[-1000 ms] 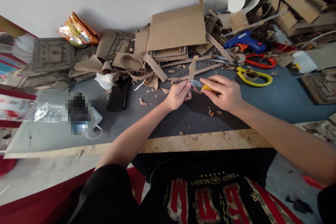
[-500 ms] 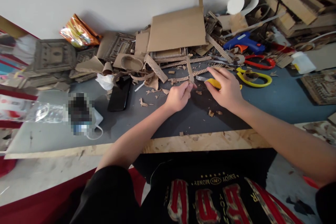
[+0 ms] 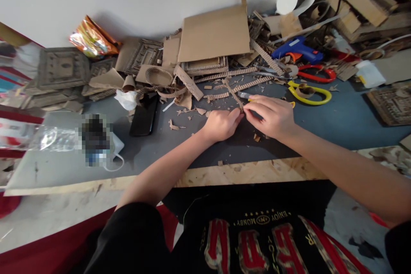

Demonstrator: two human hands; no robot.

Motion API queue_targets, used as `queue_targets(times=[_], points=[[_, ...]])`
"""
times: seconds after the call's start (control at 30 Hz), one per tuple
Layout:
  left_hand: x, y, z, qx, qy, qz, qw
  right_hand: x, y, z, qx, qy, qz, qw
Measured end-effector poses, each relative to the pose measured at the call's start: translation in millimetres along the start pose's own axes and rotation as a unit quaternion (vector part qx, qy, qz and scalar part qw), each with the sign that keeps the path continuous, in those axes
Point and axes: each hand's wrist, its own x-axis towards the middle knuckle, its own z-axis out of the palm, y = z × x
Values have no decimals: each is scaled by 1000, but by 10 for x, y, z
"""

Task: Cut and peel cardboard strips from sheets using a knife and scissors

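My left hand pinches the lower end of a thin brown corrugated cardboard strip, which slants up and away to the left. My right hand has thumb and forefinger closed at that same end, with the fingertips of both hands almost touching. Under my right hand lies a yellow utility knife; its blade pokes out past the fingers, and most of its handle is hidden. Another ridged cardboard strip rests on the mat just beyond, among small torn scraps.
A black phone lies to the left. Yellow-handled scissors, red-handled scissors and a blue glue gun sit to the right. Cardboard pieces and a big cardboard sheet line the wall. The wooden table edge is nearest me.
My right hand has moved left and down from over the knife to the strip's end, its fingers closing there. The strip now leans further left; the knife stays in place.
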Motion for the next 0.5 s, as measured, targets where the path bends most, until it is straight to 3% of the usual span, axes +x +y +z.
queue_targets(times=[0.13, 0.5], points=[[9, -4, -8, -12, 25, 10, 1000, 32, -76, -4, -31, -24, 5, 999], [15, -19, -18, -53, -3, -13, 999, 21, -16, 11, 142, -54, 70, 986]])
